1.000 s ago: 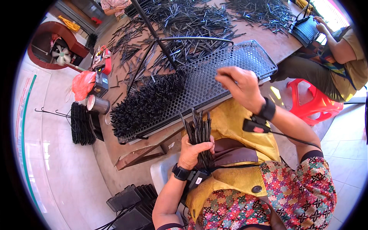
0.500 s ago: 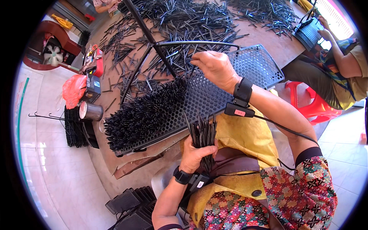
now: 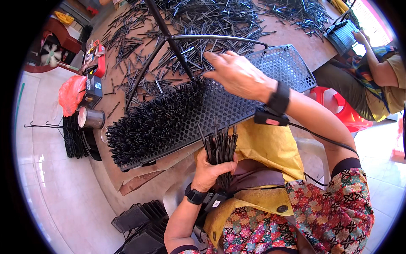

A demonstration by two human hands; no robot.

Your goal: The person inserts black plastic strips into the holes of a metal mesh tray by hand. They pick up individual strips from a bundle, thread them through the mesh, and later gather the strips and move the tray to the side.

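A brown worktop filled most of the upper view; at its right side sat another person, with a blue-grey basket at their hands; along the worktop's near edge lay a long black perforated tray, set slantwise, its right part bare and its holes showing; behind it spread a heap of loose black strips, thick in the middle and thinner toward the left; a dense mat of black tufts covered the tray's left part; a dark tubular frame rose above the tray, one curved bar reaching its far edge; the right grip hung over the tray near the inner end of the tufts, thumb and forefinger well parted, with nothing seen between them; the left grip was closed round a bundle of black strips, which stood roughly upright just off the tray's near edge, in front of a yellow apron; smaller still, a grey tin stood near the tufts, at the worktop's left edge.
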